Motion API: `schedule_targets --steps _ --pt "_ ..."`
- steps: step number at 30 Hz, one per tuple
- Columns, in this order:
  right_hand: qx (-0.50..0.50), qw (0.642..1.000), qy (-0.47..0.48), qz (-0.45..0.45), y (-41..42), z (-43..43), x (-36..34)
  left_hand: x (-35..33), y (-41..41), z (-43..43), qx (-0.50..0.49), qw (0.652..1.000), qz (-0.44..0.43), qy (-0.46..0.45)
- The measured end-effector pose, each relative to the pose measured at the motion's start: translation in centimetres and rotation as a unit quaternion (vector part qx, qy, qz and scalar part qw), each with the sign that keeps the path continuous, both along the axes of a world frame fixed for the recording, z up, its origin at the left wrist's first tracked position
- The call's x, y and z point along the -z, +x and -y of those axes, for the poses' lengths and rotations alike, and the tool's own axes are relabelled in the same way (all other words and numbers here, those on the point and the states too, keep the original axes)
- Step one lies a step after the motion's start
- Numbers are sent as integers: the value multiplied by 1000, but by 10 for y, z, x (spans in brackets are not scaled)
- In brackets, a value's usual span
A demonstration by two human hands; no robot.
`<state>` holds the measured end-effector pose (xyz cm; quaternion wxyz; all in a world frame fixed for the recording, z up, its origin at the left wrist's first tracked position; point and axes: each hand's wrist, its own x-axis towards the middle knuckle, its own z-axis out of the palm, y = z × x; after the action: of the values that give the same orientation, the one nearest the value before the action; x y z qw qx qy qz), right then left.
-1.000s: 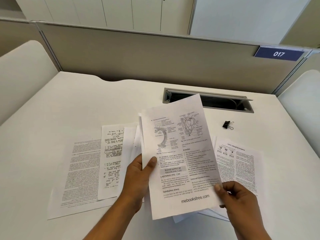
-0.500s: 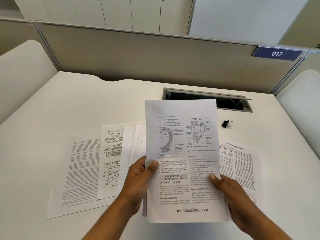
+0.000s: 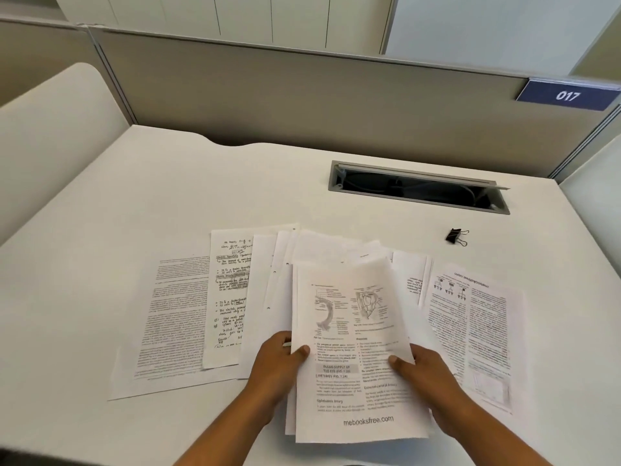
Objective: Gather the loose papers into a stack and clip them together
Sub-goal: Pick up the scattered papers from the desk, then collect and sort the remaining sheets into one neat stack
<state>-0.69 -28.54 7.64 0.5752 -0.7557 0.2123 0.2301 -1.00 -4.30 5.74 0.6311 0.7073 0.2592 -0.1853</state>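
A printed anatomy sheet is gripped at its side edges by the left hand and right hand, thumbs pressed on top, long axis running from 6 to 12 o'clock, heading farthest away. Loose papers are fanned on the worktop beneath. A binder clip is seen at 1 o'clock, well apart.

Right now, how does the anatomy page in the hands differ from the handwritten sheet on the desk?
The anatomy page is printed, with two diagrams and columns of text; the handwritten sheet carries pen notes. The anatomy page is gripped by the left hand and right hand; the handwritten sheet lies untouched. The anatomy page shows whole, while the handwritten sheet's right side is covered by blank sheets. Both are white paper, text upright to the camera.
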Motion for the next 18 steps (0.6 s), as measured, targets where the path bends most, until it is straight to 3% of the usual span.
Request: schedule_targets --steps 4,10,13,18 --pt "43 999 26 12 1 6 0 5 -3 -16 -58 998 14 37" --pt "118 988 96 4 8 12 -3 5 -14 -80 -177 937 45 298" --pt "130 987 96 20 13 6 -6 3 -20 -112 -193 890 -8 413" --pt "133 987 87 18 22 -8 -1 8 -26 -141 -107 866 -130 471"
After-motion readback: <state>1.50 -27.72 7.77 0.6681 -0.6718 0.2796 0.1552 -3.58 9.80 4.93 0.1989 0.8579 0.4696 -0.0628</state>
